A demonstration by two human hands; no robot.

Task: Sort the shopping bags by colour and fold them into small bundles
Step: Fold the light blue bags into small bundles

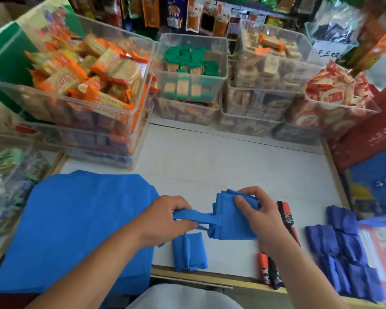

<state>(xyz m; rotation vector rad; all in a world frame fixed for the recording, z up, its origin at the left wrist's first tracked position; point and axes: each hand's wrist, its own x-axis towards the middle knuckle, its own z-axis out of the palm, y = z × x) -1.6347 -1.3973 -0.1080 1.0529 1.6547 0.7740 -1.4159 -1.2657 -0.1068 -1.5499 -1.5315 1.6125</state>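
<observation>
Wrapping is underway: the right hand [257, 216] grips the folded blue bag [232, 219] while the left hand [165, 216] pinches its strap [195, 216] toward nine o'clock (pulled taut); next, presumably, winding it round the bundle.

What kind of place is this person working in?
Probably a small snack shop: clear bins of wrapped biscuits stand along the white counter, and more packets hang behind them.

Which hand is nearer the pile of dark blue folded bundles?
Right. The right hand, gripping the half-folded light blue bag, is just left of the dark blue bundles; the left hand, pinching that bag's strap, is farther left.
</observation>
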